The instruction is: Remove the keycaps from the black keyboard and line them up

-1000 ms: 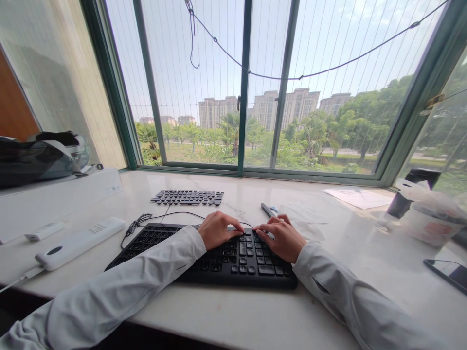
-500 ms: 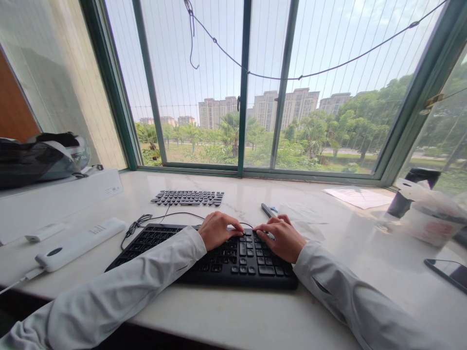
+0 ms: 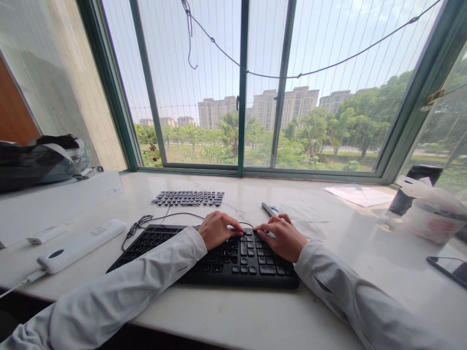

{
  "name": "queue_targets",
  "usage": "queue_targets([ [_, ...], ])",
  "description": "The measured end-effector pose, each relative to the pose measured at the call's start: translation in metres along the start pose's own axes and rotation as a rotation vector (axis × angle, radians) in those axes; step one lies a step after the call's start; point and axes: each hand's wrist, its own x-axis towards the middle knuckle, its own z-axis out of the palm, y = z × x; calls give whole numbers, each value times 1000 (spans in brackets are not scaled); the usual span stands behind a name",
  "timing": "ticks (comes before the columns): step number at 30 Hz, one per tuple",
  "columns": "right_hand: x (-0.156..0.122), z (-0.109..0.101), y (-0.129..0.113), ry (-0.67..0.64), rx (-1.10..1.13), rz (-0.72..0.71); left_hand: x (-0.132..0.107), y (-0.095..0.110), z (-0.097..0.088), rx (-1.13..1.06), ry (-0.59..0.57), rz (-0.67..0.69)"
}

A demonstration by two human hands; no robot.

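A black full-size keyboard (image 3: 233, 279) lies at an angle near the table's front edge. Its left and middle parts show bare key sockets, while keycaps sit on the number pad side. My left hand (image 3: 218, 230) is over the upper middle, thumb and index finger pinched together at the top row; whatever is between the tips is too small to make out. Across from it, my right hand (image 3: 283, 238) grips the back right edge, thumb over the keys and fingers bent at the rim. Behind the keyboard, loose black keycaps (image 3: 188, 198) are laid out in rows.
A coiled cable (image 3: 140, 222) lies behind the keyboard. To the left are a white power strip (image 3: 82, 245) and a long white box (image 3: 54, 206). A dark pen-like tool (image 3: 268, 210), clear plastic wrap (image 3: 308, 228), paper (image 3: 359, 196), a plastic bag (image 3: 434, 216) and a phone (image 3: 450, 270) are rightward.
Both hands keep nearly the same pose on the keyboard. The view has shifted very slightly; nothing else visibly moved.
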Motion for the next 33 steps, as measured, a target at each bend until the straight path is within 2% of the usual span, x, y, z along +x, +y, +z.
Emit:
queue_targets([
  [8, 0, -3, -2, -8, -12, 10, -1, 0, -5, 75, -67, 140],
  [16, 0, -3, -2, -9, -7, 3, -2, -1, -6, 96, -89, 203],
  [24, 1, -3, -3, -15, -19, 8, -2, -1, -9, 261, -146, 379],
  [33, 1, -3, -3, -12, -8, 5, -4, 1, -10, 295, -125, 372],
])
